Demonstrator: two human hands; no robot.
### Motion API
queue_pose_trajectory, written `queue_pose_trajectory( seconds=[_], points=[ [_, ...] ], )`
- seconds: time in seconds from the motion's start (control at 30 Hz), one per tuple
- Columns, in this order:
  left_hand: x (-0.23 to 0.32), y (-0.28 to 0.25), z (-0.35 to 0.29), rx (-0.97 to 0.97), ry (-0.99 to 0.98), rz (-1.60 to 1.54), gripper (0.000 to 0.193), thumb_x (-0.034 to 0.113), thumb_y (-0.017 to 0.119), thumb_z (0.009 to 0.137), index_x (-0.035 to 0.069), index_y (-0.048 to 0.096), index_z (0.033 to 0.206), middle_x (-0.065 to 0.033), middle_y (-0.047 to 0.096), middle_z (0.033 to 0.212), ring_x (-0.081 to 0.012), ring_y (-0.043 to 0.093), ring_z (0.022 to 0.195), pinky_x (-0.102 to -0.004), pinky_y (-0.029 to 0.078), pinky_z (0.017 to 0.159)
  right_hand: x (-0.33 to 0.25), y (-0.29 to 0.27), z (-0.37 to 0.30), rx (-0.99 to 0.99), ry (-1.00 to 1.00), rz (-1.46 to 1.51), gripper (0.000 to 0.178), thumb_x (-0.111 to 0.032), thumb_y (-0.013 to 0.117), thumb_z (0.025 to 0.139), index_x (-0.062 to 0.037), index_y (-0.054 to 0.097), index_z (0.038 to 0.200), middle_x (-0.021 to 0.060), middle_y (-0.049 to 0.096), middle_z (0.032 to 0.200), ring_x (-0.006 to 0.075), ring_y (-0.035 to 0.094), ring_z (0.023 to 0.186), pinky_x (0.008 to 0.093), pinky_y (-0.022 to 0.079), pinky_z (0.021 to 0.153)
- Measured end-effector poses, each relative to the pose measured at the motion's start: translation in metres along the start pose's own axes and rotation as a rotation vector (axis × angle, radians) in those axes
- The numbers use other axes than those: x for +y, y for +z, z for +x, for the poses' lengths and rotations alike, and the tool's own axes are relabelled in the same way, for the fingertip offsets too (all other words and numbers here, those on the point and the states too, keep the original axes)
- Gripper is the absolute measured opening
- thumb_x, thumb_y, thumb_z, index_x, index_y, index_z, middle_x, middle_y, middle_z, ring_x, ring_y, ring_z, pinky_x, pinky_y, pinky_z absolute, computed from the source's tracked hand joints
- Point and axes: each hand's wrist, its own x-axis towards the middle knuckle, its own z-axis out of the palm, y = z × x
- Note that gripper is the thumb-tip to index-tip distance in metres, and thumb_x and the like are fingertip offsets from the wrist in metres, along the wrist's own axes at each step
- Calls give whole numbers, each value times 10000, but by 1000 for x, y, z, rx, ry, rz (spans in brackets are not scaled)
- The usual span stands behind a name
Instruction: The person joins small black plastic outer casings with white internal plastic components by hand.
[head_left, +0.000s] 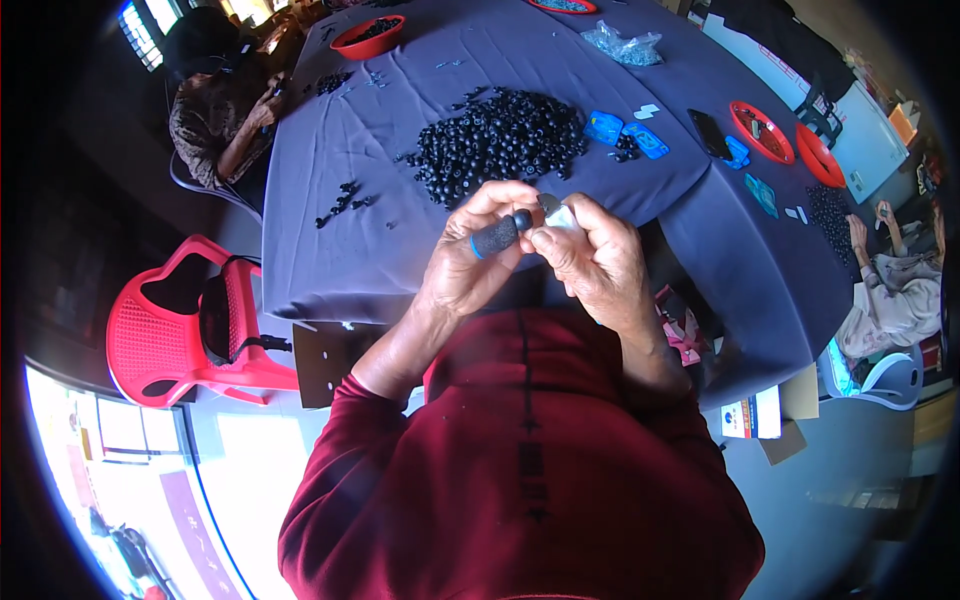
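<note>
Just beyond my chest, both hands meet above the near edge of the cloth. My left hand is closed, pinching a small black round part. A dark grey finger sleeve with a blue rim covers one of its digits. My right hand is closed around a small pale piece with a dark flat tip beside the black part; its exact kind is hard to make out. Beyond the hands lies a large heap of small black round parts, partly hidden by my left fingers.
A grey-blue cloth covers the table. Blue plastic cases, a phone and red bowls lie to the right; another red bowl stands far left. Seated people work at both sides. A red chair stands left.
</note>
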Motion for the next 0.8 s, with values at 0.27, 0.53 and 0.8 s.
queue_pose_trajectory(
  seconds=[0.27, 0.53, 0.8],
  points=[
    [2, 1, -1, 5, 27, 11, 258, 121, 585, 812, 2, 531, 1035, -94, 565, 910, -140, 541, 773, -284, 444, 736, 0, -1, 0, -3, -10, -37, 184, -193, 592, 833, -21, 529, 820, -1, 579, 653, -3, 417, 456, 152, 315, 380],
    [-1, -4, -2, 32, 84, 153, 224, 107, 579, 813, -7, 554, 1005, -101, 582, 833, -154, 550, 730, -291, 449, 694, -3, 3, 1, 63, -81, -17, 201, -201, 594, 830, -20, 516, 791, -5, 556, 621, 2, 425, 453, 155, 321, 382],
    [0, -6, 0, 114, 74, 144, 200, 72, 575, 803, -9, 562, 986, -110, 598, 798, -163, 565, 676, -299, 456, 673, -2, 3, 3, 87, -70, -11, 207, -194, 611, 819, -18, 507, 788, -2, 559, 617, 10, 431, 456, 159, 322, 400]
  ],
)
